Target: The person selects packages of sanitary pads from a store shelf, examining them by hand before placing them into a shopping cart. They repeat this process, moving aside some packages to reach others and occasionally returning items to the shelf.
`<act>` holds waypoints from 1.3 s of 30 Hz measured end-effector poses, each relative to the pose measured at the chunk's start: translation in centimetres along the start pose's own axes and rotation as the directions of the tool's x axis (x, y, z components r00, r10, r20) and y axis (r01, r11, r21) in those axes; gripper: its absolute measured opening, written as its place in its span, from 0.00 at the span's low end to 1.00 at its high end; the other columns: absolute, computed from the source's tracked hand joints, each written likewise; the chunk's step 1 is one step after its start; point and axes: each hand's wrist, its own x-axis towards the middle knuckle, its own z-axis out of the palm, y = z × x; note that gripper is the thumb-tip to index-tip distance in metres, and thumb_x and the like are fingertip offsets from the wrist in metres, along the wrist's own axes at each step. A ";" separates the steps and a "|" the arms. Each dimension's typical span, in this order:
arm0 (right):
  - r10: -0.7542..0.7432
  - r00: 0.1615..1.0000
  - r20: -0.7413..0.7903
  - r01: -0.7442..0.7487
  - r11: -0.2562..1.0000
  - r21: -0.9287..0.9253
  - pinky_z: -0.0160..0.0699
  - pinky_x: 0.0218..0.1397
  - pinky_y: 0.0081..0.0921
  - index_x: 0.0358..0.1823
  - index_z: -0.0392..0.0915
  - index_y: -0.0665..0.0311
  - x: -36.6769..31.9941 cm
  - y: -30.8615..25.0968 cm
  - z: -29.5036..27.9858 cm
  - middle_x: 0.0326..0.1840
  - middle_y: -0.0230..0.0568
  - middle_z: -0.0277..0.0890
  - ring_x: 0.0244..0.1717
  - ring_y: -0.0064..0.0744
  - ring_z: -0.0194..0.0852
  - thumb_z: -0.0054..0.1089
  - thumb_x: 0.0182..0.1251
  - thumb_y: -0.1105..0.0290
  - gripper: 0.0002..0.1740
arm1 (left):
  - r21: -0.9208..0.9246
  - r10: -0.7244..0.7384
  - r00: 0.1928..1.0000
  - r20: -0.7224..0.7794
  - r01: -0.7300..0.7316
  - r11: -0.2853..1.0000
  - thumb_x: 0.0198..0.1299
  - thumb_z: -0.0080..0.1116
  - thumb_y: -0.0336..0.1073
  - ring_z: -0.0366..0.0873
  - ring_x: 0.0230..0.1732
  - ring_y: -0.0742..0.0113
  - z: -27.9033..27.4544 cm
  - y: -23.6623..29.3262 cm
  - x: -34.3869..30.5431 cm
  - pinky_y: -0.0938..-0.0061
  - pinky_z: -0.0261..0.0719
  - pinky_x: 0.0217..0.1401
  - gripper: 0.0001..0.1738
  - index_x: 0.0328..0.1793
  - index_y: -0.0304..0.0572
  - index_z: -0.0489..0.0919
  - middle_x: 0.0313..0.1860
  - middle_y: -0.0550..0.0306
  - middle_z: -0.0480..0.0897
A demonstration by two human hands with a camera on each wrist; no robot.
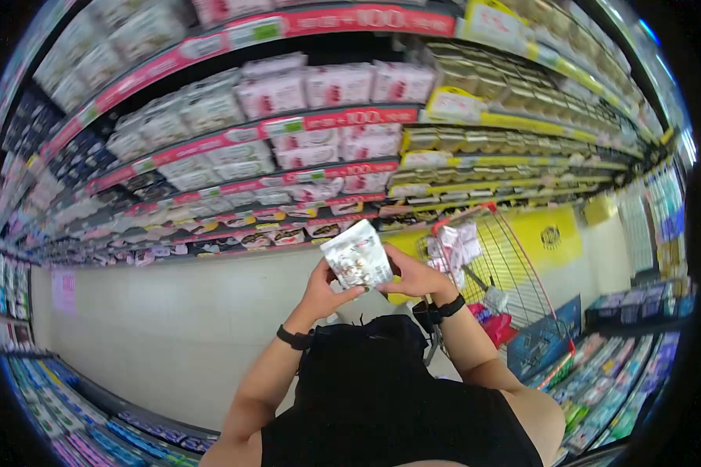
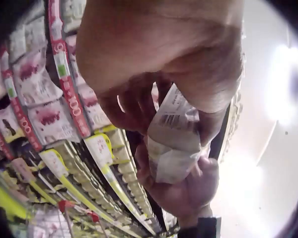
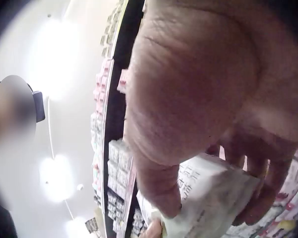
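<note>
A white printed pouch [image 1: 358, 255] is held in front of the body, between both hands. My left hand [image 1: 319, 292] grips its left and lower edge, thumb along the bottom. The right hand [image 1: 414, 274] grips the opposite side, its thumb near the lower right corner. In the left wrist view the folded underside of the pouch [image 2: 174, 144] shows between the two hands. From the right wrist, the thumb [image 3: 161, 191] presses on the printed face while the other fingers reach behind the pouch.
Shelves of pink and white packs [image 1: 339, 84] rise ahead, with gold-lidded jars [image 1: 514, 93] to their right. A red-rimmed shopping cart [image 1: 514, 257] holding several packs stands close on the right. Low shelves [image 1: 78, 405] flank the aisle behind; pale floor [image 1: 171, 311] lies at left.
</note>
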 end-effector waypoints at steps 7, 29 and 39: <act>-0.091 0.996 0.000 0.089 0.972 0.216 0.74 0.69 0.30 0.69 0.67 0.61 9.4 0.7 7.8 0.63 0.34 0.74 0.66 0.26 0.72 0.73 0.67 0.78 0.32 | -0.053 0.219 0.903 -0.371 -0.256 0.965 0.55 0.79 0.30 0.74 0.72 0.59 -8.4 0.6 -8.0 0.62 0.72 0.77 0.45 0.75 0.36 0.63 0.67 0.50 0.75; -0.622 0.783 -0.002 0.582 0.735 -0.348 0.72 0.71 0.35 0.69 0.76 0.70 32.3 -11.5 15.9 0.65 0.49 0.77 0.68 0.43 0.73 0.76 0.63 0.73 0.32 | 0.636 0.615 0.395 -0.683 -0.092 0.766 0.66 0.63 0.27 0.73 0.67 0.54 -26.0 10.8 -4.1 0.59 0.68 0.74 0.31 0.74 0.31 0.66 0.65 0.42 0.73; -0.594 0.804 0.024 0.584 0.781 -0.220 0.68 0.74 0.40 0.82 0.63 0.67 40.0 -14.1 17.8 0.75 0.54 0.60 0.71 0.51 0.63 0.72 0.60 0.73 0.47 | 0.828 0.705 0.475 -0.527 0.099 0.552 0.59 0.68 0.30 0.68 0.68 0.43 -33.5 15.5 -0.2 0.56 0.72 0.67 0.45 0.81 0.29 0.60 0.72 0.36 0.66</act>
